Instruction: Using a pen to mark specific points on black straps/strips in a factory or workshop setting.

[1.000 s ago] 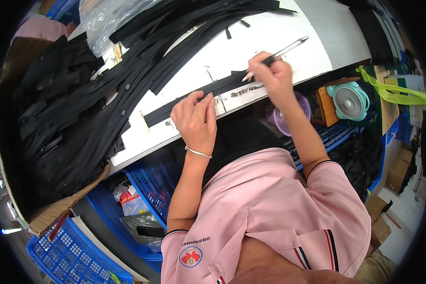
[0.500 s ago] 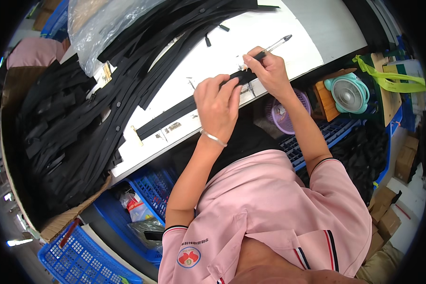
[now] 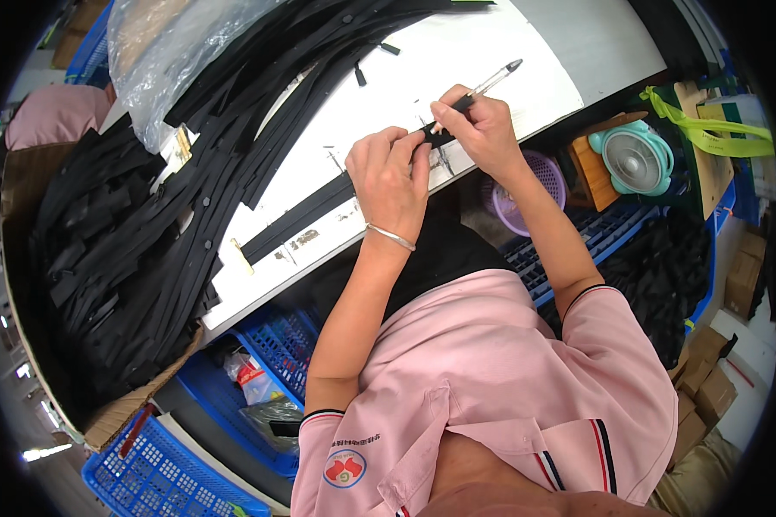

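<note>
A flat black fabric strip (image 3: 300,215) lies slantwise along the front edge of the white work surface (image 3: 470,39). My left hand (image 3: 390,177) is closed on its right-hand part, thumb and fingers pressed together at the strip. In my right hand (image 3: 485,133) is a clear pen (image 3: 497,79) with a dark grip, gripped as for writing. Its back end points up and right, while its writing end is down at the strip, just right of my left fingertips. Dark marks show on the surface beside the strip.
Many black strips (image 3: 233,112) spread from a cardboard box (image 3: 103,422) on the left across the table. A clear plastic bag (image 3: 159,65) lies on them. Two short black pieces (image 3: 360,76) sit farther back. Right are a purple basket (image 3: 539,185) and a turquoise fan (image 3: 636,159).
The right hand and pen have shifted slightly down and left in the picture, as has the scene. My left hand still presses the strip, and my grip on the pen is unchanged.
</note>
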Demonstrator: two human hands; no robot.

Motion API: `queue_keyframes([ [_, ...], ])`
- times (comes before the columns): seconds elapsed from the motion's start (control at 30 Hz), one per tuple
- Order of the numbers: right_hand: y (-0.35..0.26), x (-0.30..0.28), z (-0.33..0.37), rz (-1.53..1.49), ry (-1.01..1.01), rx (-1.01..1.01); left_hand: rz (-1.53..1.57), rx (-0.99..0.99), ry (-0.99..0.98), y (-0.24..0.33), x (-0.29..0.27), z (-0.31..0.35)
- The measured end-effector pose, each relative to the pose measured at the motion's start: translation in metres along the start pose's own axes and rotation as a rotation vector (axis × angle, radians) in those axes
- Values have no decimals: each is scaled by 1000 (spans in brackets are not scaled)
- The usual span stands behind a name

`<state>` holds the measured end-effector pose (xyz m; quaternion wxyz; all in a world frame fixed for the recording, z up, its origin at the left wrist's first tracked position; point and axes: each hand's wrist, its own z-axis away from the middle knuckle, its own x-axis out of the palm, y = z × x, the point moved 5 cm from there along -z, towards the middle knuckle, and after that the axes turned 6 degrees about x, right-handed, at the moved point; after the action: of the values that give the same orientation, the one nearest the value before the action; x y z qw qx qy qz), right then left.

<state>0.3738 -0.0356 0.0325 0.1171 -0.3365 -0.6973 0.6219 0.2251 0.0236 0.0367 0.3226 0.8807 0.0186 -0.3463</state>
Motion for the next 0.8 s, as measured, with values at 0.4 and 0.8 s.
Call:
queue_keyframes([
  [0.4, -5, 4, 0, 67, -158, -16, -10, 5, 19, -2, -10, 2],
  [0.8, -6, 13, -4, 98, -148, -22, 240, 375, -261, 150, -216, -16],
])
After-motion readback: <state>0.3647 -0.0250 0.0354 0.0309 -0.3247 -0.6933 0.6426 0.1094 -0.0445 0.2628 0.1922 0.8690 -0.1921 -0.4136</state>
